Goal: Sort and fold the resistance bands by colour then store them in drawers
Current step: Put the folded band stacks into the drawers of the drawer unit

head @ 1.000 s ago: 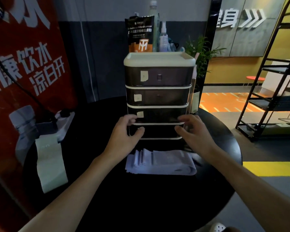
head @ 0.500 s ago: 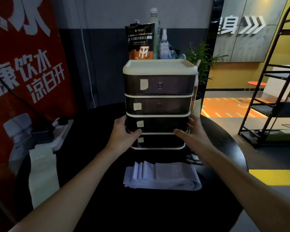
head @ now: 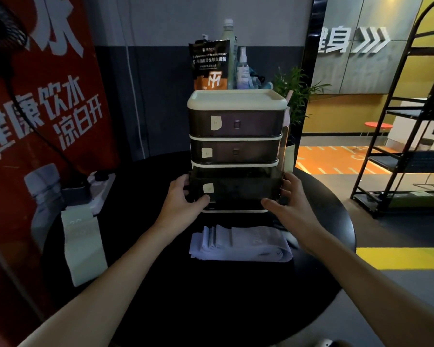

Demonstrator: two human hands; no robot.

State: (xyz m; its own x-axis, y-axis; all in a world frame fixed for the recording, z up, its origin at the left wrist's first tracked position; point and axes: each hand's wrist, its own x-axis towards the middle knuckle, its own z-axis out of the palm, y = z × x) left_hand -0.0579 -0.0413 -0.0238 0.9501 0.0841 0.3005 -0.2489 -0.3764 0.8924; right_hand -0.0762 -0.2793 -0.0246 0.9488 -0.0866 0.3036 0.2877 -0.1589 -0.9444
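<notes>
Lavender bands (head: 238, 244) lie folded in a stack on the black table (head: 211, 309), just in front of the drawer unit (head: 236, 98) and not yet stored. The left hand (head: 179, 206) and right hand (head: 291, 206) each grip one end of the third drawer (head: 236, 187), fingers curled round its sides and thumbs on its front; it juts out slightly. A pale green band (head: 82, 246) hangs over the table's left edge, seemingly yet to be folded

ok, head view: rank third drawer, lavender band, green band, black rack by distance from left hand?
1. third drawer: gripped by the left hand.
2. lavender band: table, just below-right.
3. green band: table's left edge.
4. black rack: far right, on floor.
</notes>
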